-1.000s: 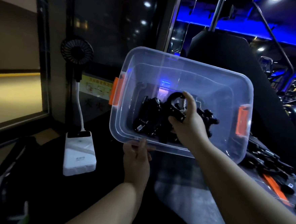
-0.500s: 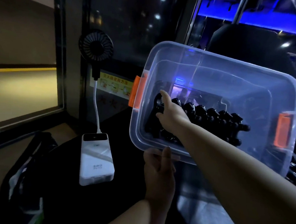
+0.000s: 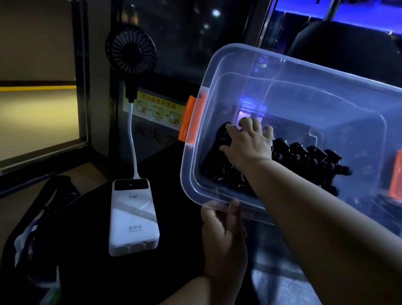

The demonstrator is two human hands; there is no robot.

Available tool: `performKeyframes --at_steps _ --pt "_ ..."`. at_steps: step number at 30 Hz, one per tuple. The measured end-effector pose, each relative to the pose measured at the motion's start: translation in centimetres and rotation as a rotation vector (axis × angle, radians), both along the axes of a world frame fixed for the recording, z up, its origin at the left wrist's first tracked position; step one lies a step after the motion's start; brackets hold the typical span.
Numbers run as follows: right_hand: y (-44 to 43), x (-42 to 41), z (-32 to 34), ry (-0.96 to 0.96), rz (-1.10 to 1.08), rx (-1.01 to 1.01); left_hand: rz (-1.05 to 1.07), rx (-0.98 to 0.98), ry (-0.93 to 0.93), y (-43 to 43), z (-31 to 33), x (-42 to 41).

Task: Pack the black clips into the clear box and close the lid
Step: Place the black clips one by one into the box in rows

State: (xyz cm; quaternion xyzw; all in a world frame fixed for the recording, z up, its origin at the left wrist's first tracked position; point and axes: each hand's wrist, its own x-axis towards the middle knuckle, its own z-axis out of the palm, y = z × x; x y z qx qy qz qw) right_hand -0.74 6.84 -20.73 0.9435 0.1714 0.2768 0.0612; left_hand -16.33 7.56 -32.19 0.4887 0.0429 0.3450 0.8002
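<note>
Here, going left to right: a white power bank (image 3: 133, 216) at 8 o'clock feeds a small black fan (image 3: 130, 50). The left hand (image 3: 222, 239) pinches the near rim of the clear box (image 3: 295, 87), tipped toward the viewer. The right hand (image 3: 248, 141), nearer the load, rests fingers spread on the black clips (image 3: 313, 162); whether it holds 1 is unclear. Their row runs from 9 toward 3 o'clock, knobbed ends toward 5. No lid shows.

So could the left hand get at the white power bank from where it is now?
Probably not yet: the left hand is gripping the near rim of the tilted clear box. The white power bank lies unobstructed just left of it.
</note>
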Motion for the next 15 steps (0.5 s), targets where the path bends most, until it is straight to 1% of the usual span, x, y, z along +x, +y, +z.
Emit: performKeyframes --at_steps 4,9,12,15 --pt "-0.2 0.3 -0.6 0.069 0.044 0.078 0.024 0.003 0.018 0.0 0.0 0.1" --pt "-0.7 -0.1 -0.3 0.137 0.052 0.115 0.054 0.043 0.032 0.1 -0.5 0.8" --pt "-1.3 -0.8 0.2 0.172 0.049 0.135 0.041 0.010 0.019 0.0 0.0 0.7" --pt "-2.4 -2.1 0.9 0.184 0.048 0.196 0.009 -0.012 0.028 0.2 0.2 0.7"
